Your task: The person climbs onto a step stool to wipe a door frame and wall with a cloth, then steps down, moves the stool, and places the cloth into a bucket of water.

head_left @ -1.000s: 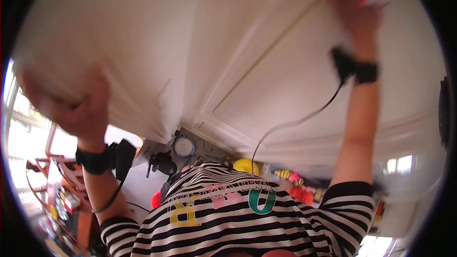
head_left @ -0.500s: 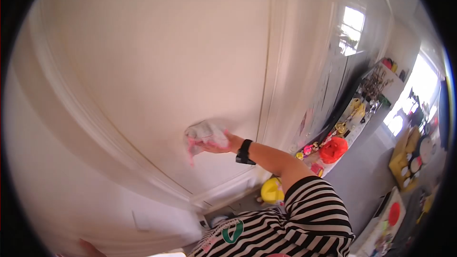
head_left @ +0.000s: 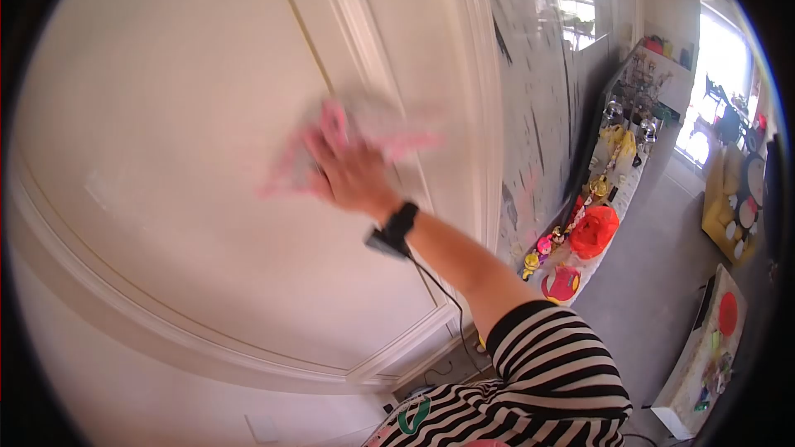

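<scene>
My right hand (head_left: 352, 174) lies over a cleaning cloth (head_left: 334, 120) with pink edges, pressing it against a large white door panel (head_left: 182, 157). The fingers point up and to the left, and the cloth is smeared by motion on both sides of them. A yellowish groove (head_left: 302, 29) in the panel runs down to the cloth. Around my right wrist is a black strap with a small device (head_left: 392, 232), and a dark cable hangs from it. My left hand is out of the picture.
To the right, a long low cabinet (head_left: 633, 190) carries a red bowl-like object (head_left: 594, 232) and several small ornaments. A glossy streaked wall (head_left: 538, 91) stands behind it. Farther off are a yellow sofa (head_left: 720, 207), a white table (head_left: 687, 389) and a bright window (head_left: 712, 74).
My right hand has moved up the panel with the cloth and now lies flatter over it. The view has shifted, and my left hand, partly visible at lower left before, is gone.
</scene>
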The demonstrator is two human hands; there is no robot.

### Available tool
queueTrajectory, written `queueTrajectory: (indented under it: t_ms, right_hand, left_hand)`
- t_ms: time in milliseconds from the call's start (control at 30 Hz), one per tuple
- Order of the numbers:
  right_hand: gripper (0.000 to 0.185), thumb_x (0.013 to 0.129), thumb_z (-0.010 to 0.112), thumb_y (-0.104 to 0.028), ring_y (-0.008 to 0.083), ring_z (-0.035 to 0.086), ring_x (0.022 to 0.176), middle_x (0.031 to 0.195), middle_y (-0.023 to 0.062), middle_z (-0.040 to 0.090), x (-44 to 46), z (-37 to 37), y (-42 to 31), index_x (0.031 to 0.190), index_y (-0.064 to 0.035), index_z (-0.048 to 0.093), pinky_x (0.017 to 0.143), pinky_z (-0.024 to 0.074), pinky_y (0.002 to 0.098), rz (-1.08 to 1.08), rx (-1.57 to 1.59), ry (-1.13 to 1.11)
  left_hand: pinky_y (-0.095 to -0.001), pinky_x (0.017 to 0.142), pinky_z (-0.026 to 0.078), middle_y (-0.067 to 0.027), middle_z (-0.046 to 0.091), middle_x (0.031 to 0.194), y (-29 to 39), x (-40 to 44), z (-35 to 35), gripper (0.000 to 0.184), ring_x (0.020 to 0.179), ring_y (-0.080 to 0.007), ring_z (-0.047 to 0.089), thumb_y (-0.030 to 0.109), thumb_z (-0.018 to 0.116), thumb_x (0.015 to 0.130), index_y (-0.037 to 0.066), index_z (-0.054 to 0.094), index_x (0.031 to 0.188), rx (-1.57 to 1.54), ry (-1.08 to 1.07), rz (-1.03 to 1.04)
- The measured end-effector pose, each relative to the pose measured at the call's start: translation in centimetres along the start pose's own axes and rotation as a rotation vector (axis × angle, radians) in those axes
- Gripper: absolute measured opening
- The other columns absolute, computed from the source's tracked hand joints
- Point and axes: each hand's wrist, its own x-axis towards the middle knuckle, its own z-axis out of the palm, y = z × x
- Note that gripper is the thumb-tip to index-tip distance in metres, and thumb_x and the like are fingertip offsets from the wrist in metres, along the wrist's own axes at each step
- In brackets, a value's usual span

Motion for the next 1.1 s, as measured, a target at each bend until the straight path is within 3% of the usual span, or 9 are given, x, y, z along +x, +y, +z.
queueTrajectory:
  t_ms: [100, 167, 200, 300, 400, 500, 633, 833, 1100]
  right_hand:
    - [0.042, 0.086, 0.044, -0.021, 0.0313, 0.042, 0.115, 0.123, 0.0215, 0.044, -11.7, -1.1, 1.2, 0.116, 0.0082, 0.043, 0.094, 0.0334, 0.0460, 0.078, 0.445, -0.739]
    - [0.033, 0.084, 0.047, -0.019, 0.0334, 0.052, 0.098, 0.110, 0.0157, 0.054, -14.9, -3.1, 2.2, 0.113, -0.0046, 0.050, 0.092, 0.0375, 0.0419, -0.200, 0.297, -0.768]
    - [0.030, 0.083, 0.051, -0.021, 0.0342, 0.052, 0.096, 0.106, 0.0128, 0.056, -13.1, -4.7, 2.4, 0.111, -0.0109, 0.054, 0.092, 0.0367, 0.0435, -0.182, 0.336, -0.450]
    - [0.031, 0.082, 0.054, -0.022, 0.0344, 0.049, 0.102, 0.106, 0.0137, 0.055, -4.7, -10.3, 5.2, 0.110, -0.0098, 0.054, 0.094, 0.0342, 0.0455, 0.121, 0.382, -0.661]
    - [0.047, 0.078, 0.056, -0.022, 0.0334, 0.048, 0.107, 0.115, 0.0176, 0.051, 4.2, -11.6, 12.3, 0.120, -0.0044, 0.047, 0.092, 0.0335, 0.0441, 0.055, 0.004, 0.187]
    - [0.063, 0.076, 0.051, -0.020, 0.0378, 0.027, 0.126, 0.133, 0.0240, 0.032, 12.3, -15.3, 18.6, 0.131, 0.0018, 0.030, 0.099, 0.0224, 0.0488, 0.246, -0.102, 0.075]
    - [0.058, 0.074, 0.049, -0.017, 0.0461, 0.022, 0.124, 0.127, 0.0277, 0.035, 2.7, 1.7, 38.9, 0.125, 0.0071, 0.033, 0.104, 0.0067, 0.0565, 0.405, -0.541, 0.272]
    - [0.049, 0.075, 0.049, -0.015, 0.0420, 0.027, 0.121, 0.126, 0.0237, 0.038, -19.3, -2.2, 38.5, 0.119, 0.0034, 0.039, 0.100, 0.0162, 0.0519, 0.692, -0.584, -0.547]
    - [0.038, 0.075, 0.050, -0.014, 0.0365, 0.035, 0.118, 0.124, 0.0185, 0.041, -2.6, -11.3, 35.1, 0.111, -0.0016, 0.048, 0.094, 0.0288, 0.0458, 0.215, -0.413, -0.180]
  left_hand:
    - [-0.0491, 0.099, 0.027, -0.0245, 0.025, 0.137, 7.0, 0.7, 3.0, 0.073, 0.124, -0.0389, 0.028, 0.022, 0.069, 0.076, -0.003, 0.028, 0.132, -0.106, -0.263, 0.185]
    - [-0.0517, 0.100, 0.025, -0.0265, 0.022, 0.137, 11.5, 2.0, 5.8, 0.066, 0.125, -0.0416, 0.026, 0.028, 0.058, 0.083, -0.005, 0.026, 0.132, -0.208, -0.405, 0.271]
    - [-0.0497, 0.101, 0.026, -0.0246, 0.024, 0.137, 12.8, 2.5, 8.3, 0.065, 0.125, -0.0397, 0.027, 0.019, 0.060, 0.080, -0.004, 0.028, 0.131, -0.332, -0.398, 0.325]
    - [-0.0508, 0.104, 0.014, -0.0241, 0.016, 0.141, 19.0, 4.6, 13.5, 0.063, 0.131, -0.0418, 0.013, 0.012, 0.056, 0.078, -0.001, 0.028, 0.132, -0.511, -0.520, 0.439]
    - [-0.0536, 0.103, 0.013, -0.0243, 0.016, 0.141, 25.5, 7.3, 17.4, 0.063, 0.130, -0.0424, 0.014, 0.016, 0.055, 0.079, 0.000, 0.027, 0.133, -0.333, -0.390, 0.690]
    - [-0.0547, 0.104, 0.008, -0.0205, 0.015, 0.143, 29.7, 8.5, 21.1, 0.063, 0.132, -0.0397, 0.011, 0.022, 0.052, 0.082, 0.003, 0.024, 0.135, -0.290, -0.208, 0.739]
    - [-0.0554, 0.103, 0.005, -0.0217, 0.013, 0.143, 32.0, 8.2, 24.9, 0.065, 0.132, -0.0408, 0.008, 0.032, 0.047, 0.085, 0.003, 0.021, 0.137, -0.226, -0.237, 0.712]
    - [-0.0576, 0.102, 0.004, -0.0261, 0.010, 0.142, 32.8, 7.2, 26.5, 0.072, 0.130, -0.0457, 0.005, 0.041, 0.046, 0.083, 0.001, 0.020, 0.137, -0.050, -0.088, 0.721]
    - [-0.0574, 0.102, 0.004, -0.0266, 0.011, 0.141, 32.7, 7.3, 26.5, 0.073, 0.130, -0.0458, 0.006, 0.041, 0.047, 0.082, 0.001, 0.020, 0.136, -0.072, -0.076, 0.733]
